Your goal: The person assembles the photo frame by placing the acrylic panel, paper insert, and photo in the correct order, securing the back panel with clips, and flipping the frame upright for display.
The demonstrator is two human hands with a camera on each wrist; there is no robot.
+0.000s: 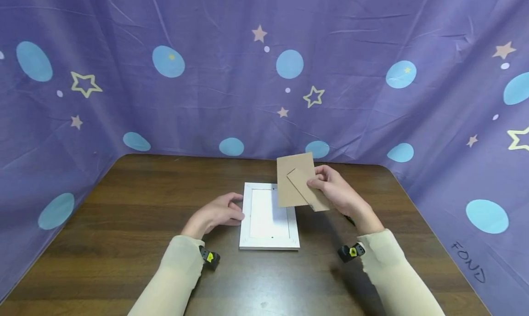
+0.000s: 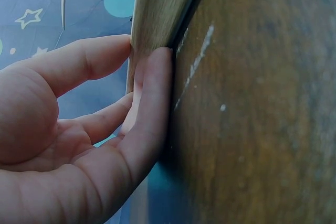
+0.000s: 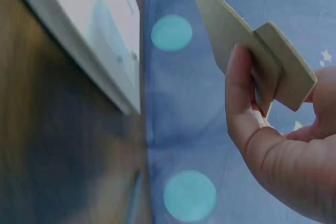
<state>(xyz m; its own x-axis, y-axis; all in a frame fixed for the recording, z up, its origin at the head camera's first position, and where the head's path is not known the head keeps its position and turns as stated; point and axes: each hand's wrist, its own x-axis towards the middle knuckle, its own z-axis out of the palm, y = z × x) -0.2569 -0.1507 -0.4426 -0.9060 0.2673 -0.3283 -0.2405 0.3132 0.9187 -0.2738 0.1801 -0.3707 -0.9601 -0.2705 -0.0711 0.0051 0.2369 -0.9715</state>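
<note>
A white picture frame (image 1: 244,233) lies flat on the table, small dark marks at the two ends of its opening, a white sheet (image 1: 264,219) inside. My left hand (image 1: 219,210) is at its left side, loosely bent fingertips touching the edge; the left wrist view shows them against the frame's wood-toned side (image 2: 157,14). Above the frame's right part, my right hand (image 1: 336,192) pinches a brown backing board (image 1: 295,162) with a stand flap (image 1: 299,180), thumb on the flap side. The board, slightly tilted, hides the frame's upper right corner.
The brown wooden table (image 1: 136,224) meets a purple curtain (image 1: 231,95) at the back and sides. A thin dark object (image 1: 350,220) lies on the table beneath my right wrist, partly hidden. Each wrist carries a black strapped device.
</note>
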